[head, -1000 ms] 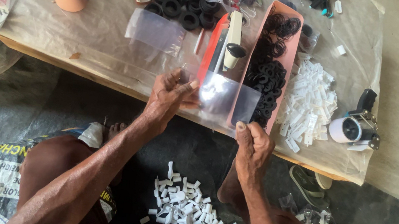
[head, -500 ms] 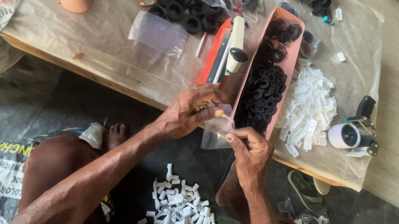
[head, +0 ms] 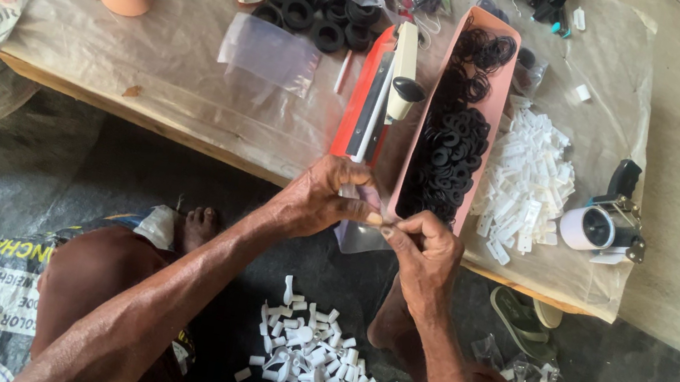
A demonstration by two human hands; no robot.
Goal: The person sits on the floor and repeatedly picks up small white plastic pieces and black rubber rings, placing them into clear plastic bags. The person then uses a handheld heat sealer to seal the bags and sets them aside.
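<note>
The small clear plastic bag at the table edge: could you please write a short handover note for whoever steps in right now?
Left hand and right hand both pinch the small clear plastic bag at the low table's near edge.
Pink tray of black rubber rings sits just behind; white tags beside it.
Heat sealer left of the tray.
More white pieces lie on the floor.
Bag contents unclear; it is unsealed.
</note>
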